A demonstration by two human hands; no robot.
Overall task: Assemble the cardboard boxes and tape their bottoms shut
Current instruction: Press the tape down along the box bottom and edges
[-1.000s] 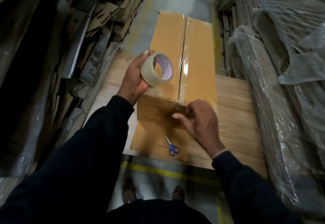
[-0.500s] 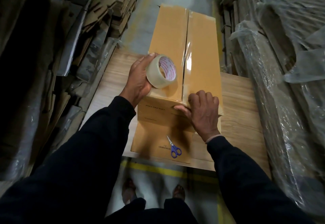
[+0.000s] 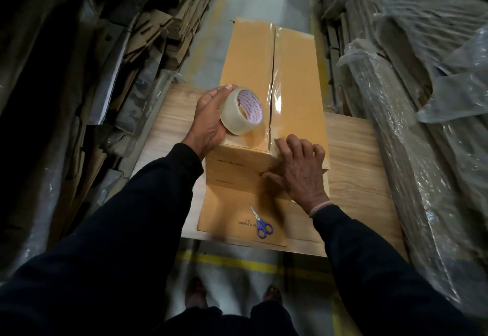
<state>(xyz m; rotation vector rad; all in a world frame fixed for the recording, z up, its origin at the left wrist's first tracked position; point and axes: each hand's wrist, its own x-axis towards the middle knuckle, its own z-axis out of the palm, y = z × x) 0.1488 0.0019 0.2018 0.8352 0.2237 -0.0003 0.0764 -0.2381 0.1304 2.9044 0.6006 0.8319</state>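
Big piles of flat cardboard (image 3: 148, 32) stand on my left, and more piles wrapped in plastic (image 3: 422, 98) stand on my right. Between them is a wooden table (image 3: 356, 156). A long brown cardboard box (image 3: 295, 77) lies on the table, and its far end sticks out past the table edge. Clear shiny tape (image 3: 274, 82) runs down the middle line on top of the box. One open flap (image 3: 227, 219) lies flat on the table near me.

My right hand (image 3: 298, 169) lies on the near corner of the box. Its fingers are spread out and press down over the end of the tape, with my thumb on the front side. My left hand (image 3: 211, 121) is curled around a roll of clear tape (image 3: 243, 111) and holds it on top of the box, just left of the middle line.

Small blue scissors (image 3: 260, 222) lie closed on the open flap.
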